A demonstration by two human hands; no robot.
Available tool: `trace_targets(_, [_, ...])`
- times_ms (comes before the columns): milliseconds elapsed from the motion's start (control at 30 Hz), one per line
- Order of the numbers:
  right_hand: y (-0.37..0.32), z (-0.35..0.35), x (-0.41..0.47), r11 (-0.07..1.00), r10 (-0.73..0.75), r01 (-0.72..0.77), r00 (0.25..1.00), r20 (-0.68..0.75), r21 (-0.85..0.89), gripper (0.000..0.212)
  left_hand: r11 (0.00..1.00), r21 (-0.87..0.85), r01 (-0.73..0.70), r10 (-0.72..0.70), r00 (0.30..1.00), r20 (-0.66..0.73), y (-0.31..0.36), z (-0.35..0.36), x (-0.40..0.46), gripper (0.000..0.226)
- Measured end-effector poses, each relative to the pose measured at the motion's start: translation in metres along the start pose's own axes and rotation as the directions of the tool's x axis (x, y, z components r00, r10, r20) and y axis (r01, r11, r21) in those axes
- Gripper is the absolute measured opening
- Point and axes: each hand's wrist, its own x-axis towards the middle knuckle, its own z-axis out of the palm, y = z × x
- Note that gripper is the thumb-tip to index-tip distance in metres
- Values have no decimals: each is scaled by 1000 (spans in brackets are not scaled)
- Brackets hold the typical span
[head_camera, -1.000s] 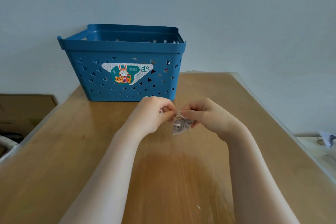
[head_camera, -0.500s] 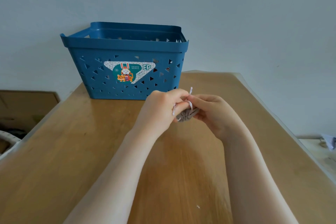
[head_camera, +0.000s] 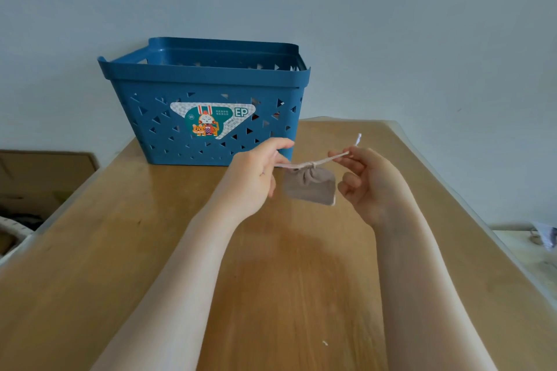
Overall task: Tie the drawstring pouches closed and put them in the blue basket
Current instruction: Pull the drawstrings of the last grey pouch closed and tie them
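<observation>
Above the table: a small beige pouch (head_camera: 310,185) hangs in the air between the person's two hands, in front of the basket and clear of the wood.
Pouch: its neck is gathered tight into folds at the top, with a knot sitting on the gather; the body hangs slightly blurred, its lower right corner lowest.
Drawstring (head_camera: 337,156): pale cord runs out from the knot to both sides, stretched into a nearly straight line that rises toward the right; a short white end sticks up past the right fingers.
Left hand (head_camera: 256,173): thumb and fingertips are closed in a pinch on the left end of the cord, the index finger reaching forward above it; the hand holds nothing else.
Right hand (head_camera: 366,181): thumb and index finger pinch the right end of the cord, while the other fingers are loosely curled below, palm turned toward the pouch.
Blue basket (head_camera: 208,78): it stands upright at the far end of the table against the wall, behind the left hand; triangular holes pierce its wall and a cartoon sticker marked EP is on the near side. Its inside cannot be seen from this angle.
Table (head_camera: 90,250): light wood with a glossy surface; both forearms stretch over it.
</observation>
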Motion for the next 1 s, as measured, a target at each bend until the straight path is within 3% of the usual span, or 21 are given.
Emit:
trace_targets(133, [-1, -6, 2, 976, 46, -47, 999, 11, 212, 19, 986, 21, 166, -167, 985, 39, -11, 3, 2, 23])
trace_targets(267, [5, 5, 0, 913, -11, -5, 999, 37, 408, 25, 979, -28, 204, -203, 979, 36, -12, 7, 2, 19])
trace_targets(333, [7, 12, -2, 959, -84, 70, 996, 41, 274, 25, 976, -85, 201, -201, 980, 12, -8, 5, 3, 17])
trace_targets(400, [12, 17, -2, 973, -208, 213, 977, 55, -93, 26, 966, -193, 169, -178, 984, -26, -5, 3, 4, 15])
trace_targets(467, [18, 22, -1, 842, -324, 345, 938, 123, -415, 29, 949, -287, 132, -155, 986, -60, -1, 2, 4, 15])
trace_targets(533, [24, 26, -4, 727, -342, 414, 910, 234, -548, 30, 928, -358, 106, -145, 986, -83, 3, 4, 4, 17])
trace_targets(667, [31, 28, -10, 648, -204, 490, 849, 487, -583, 33, 906, -418, 69, -139, 981, -139, 13, 8, 4, 15])
trace_targets(767, [32, 28, -8, 629, -223, 498, 851, 475, -597, 36, 868, -490, 75, -175, 971, -161, 17, 10, 3, 9])
trace_targets(833, [30, 29, -8, 711, -242, 451, 877, 415, -539, 31, 841, -532, 99, -207, 967, -148, 18, 9, 2, 6])
trace_targets(900, [25, 29, -10, 815, -231, 395, 892, 389, -424, 26, 899, -422, 120, -190, 973, -128, 17, 11, 2, 15])
trace_targets(1000, [20, 27, -11, 877, -225, 355, 899, 377, -323, 24, 982, -166, 95, -110, 990, -83, 17, 16, 0, 25])
